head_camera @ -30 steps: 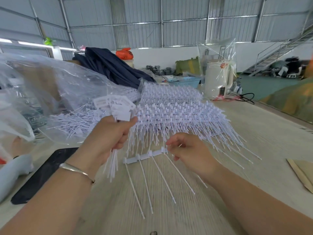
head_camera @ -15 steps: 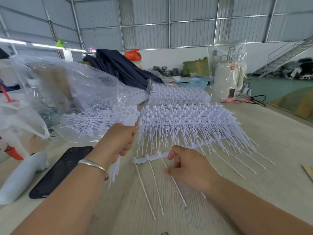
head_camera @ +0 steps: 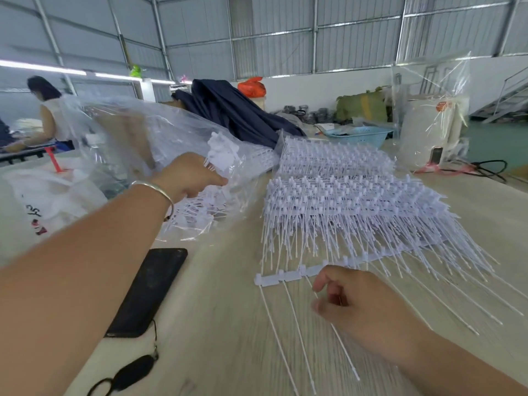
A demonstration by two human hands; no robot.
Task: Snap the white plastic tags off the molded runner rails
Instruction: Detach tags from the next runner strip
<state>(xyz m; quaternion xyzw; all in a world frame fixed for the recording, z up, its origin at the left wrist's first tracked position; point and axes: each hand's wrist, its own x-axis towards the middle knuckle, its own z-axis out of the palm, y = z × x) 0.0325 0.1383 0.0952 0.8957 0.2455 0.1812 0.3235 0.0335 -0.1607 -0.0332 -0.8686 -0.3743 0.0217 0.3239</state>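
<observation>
My left hand [head_camera: 190, 178] is stretched out to the left and grips a bundle of loose white tags [head_camera: 221, 154] at the mouth of a clear plastic bag [head_camera: 137, 144] that holds more tags. A runner rail [head_camera: 281, 277] with a few long tag stems lies on the table in front of me. My right hand [head_camera: 360, 307] rests on that rail's right part, its fingers pinched on one thin tag stem [head_camera: 343, 347]. A big stack of uncut runner rails [head_camera: 343, 201] lies just behind.
A black phone [head_camera: 148, 290] with a strap lies on the wooden table [head_camera: 214, 352] at left. A blue basket [head_camera: 360, 135], dark cloth [head_camera: 228, 110] and a wrapped white appliance [head_camera: 428, 127] stand at the back. A person [head_camera: 48, 110] works at the far left.
My left hand has carried the bundle of tags away from the rail, leftward and outward to the bag. The right hand has slid down onto the rail's stems. The view has turned left.
</observation>
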